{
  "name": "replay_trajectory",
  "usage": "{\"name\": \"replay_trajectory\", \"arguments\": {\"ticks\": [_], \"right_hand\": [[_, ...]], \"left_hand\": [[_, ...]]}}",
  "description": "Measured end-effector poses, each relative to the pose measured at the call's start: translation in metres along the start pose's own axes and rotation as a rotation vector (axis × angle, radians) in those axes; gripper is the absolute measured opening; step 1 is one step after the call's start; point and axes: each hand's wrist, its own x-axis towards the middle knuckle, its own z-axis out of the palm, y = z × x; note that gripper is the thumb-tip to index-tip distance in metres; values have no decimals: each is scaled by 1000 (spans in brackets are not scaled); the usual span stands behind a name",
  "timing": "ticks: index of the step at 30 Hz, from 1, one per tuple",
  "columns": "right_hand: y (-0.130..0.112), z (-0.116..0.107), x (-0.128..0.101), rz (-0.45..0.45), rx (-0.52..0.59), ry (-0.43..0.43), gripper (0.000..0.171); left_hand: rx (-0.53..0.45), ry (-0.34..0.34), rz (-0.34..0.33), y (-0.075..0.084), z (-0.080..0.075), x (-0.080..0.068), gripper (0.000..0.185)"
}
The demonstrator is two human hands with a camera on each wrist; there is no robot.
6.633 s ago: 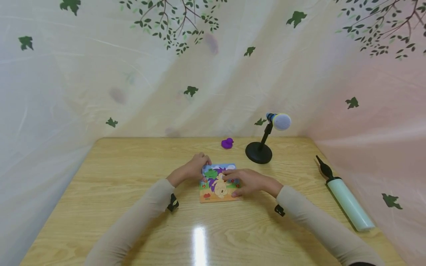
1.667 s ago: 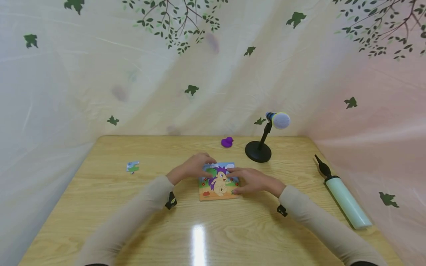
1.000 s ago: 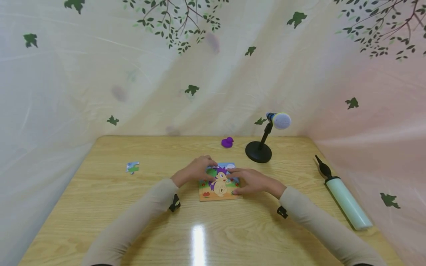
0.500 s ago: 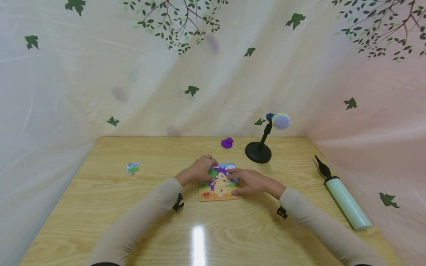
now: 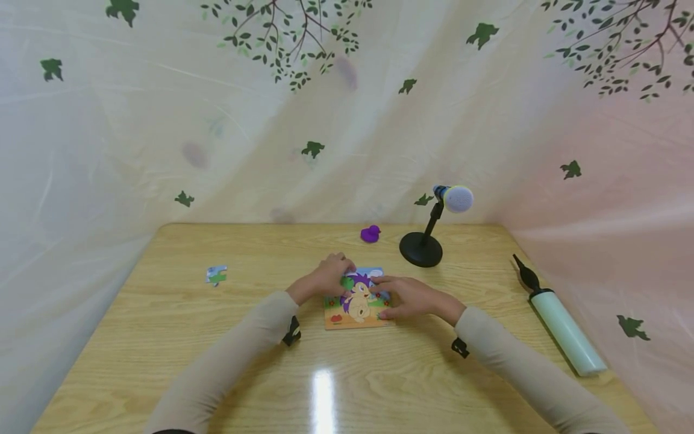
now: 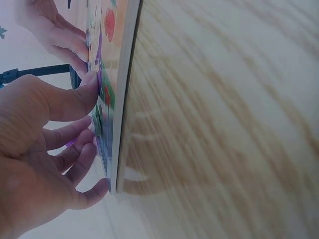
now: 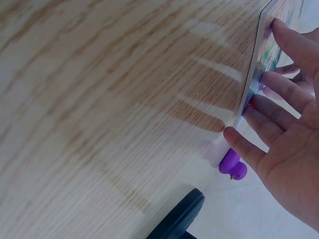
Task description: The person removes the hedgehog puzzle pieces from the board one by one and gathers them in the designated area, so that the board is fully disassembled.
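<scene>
One risk: jarring puzzle [image 5: 359, 306], in front of purple duck [image 5: 370, 234], askew by uneven pressing with right grip [image 5: 408, 296], spread apart against it, or left grip [image 5: 323, 276], cannot tell whether pinching.

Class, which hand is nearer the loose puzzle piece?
Left. The left hand is rightward of the loose piece, over the puzzle; the right hand is farther right, at its right side.

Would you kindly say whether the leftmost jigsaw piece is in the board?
Out: that piece lies on the table, apart from the board.
</scene>
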Motion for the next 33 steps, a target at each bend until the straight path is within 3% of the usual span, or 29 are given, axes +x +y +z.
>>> {"name": "replay_trajectory", "arguments": {"ticks": [16, 26, 33], "right_hand": [[3, 1, 0, -11, -9, 6, 62], [4, 1, -1, -5, -6, 3, 61], [5, 2, -1, 1, -4, 1, 61]], "left_hand": [[-57, 49, 29, -3, 2, -6, 58], [38, 131, 143, -5, 0, -9, 52], [35, 104, 140, -4, -3, -7, 52]]}}
